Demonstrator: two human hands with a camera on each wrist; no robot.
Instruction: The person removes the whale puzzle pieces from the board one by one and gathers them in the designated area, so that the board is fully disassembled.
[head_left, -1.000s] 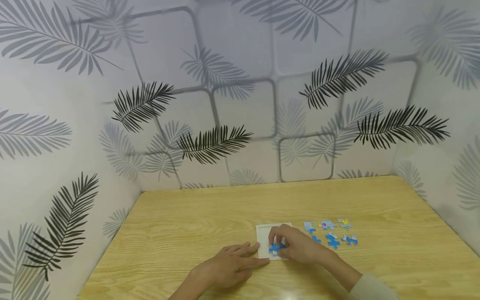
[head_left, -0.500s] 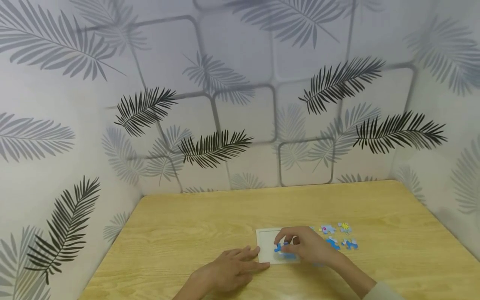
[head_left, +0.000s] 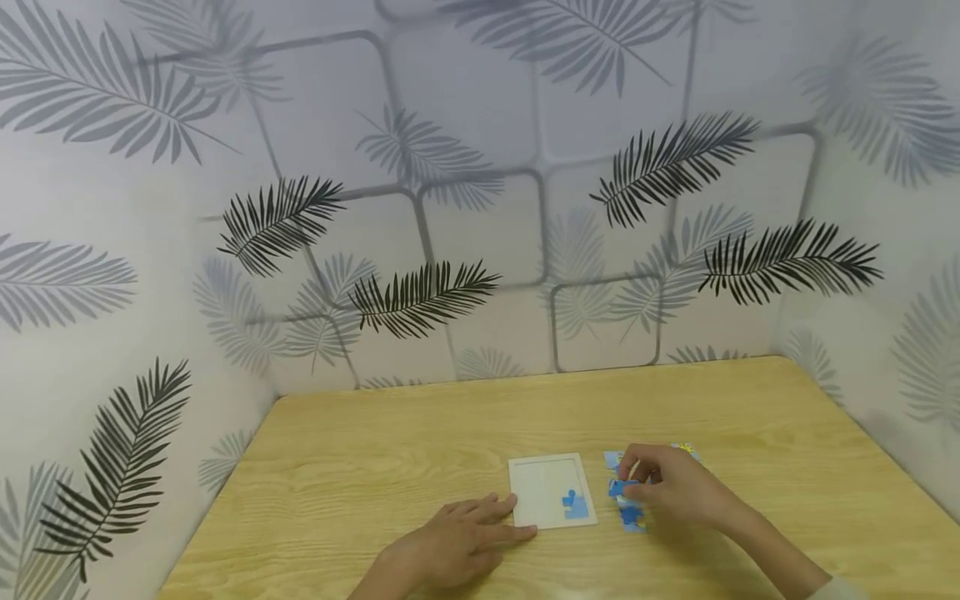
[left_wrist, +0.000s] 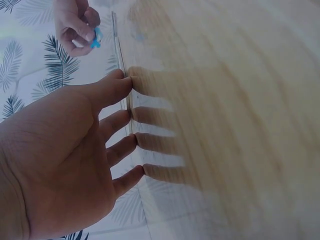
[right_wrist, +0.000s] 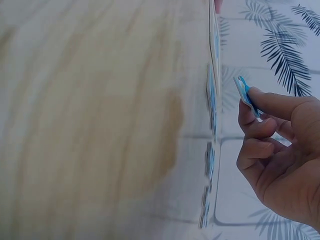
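Observation:
My right hand pinches a blue jigsaw piece between thumb and fingertips, to the right of a white puzzle tray. In the right wrist view the held piece is raised and tilted, with the other fingers curled below. One blue jigsaw piece lies in the tray's lower right corner. My left hand has its fingers spread, fingertips at the tray's left edge and lower left corner. In the left wrist view the left hand's fingertips touch down, holding nothing.
A blue piece lies on the wooden table just below the held one. A pale piece and a sun piece lie behind the right hand, which hides others. Patterned wall panels stand behind and beside the table.
The right hand has lifted the blue jigsaw piece off the tray and carried it right, over the loose pieces. The corner piece in the tray now shows. The left hand has stayed put.

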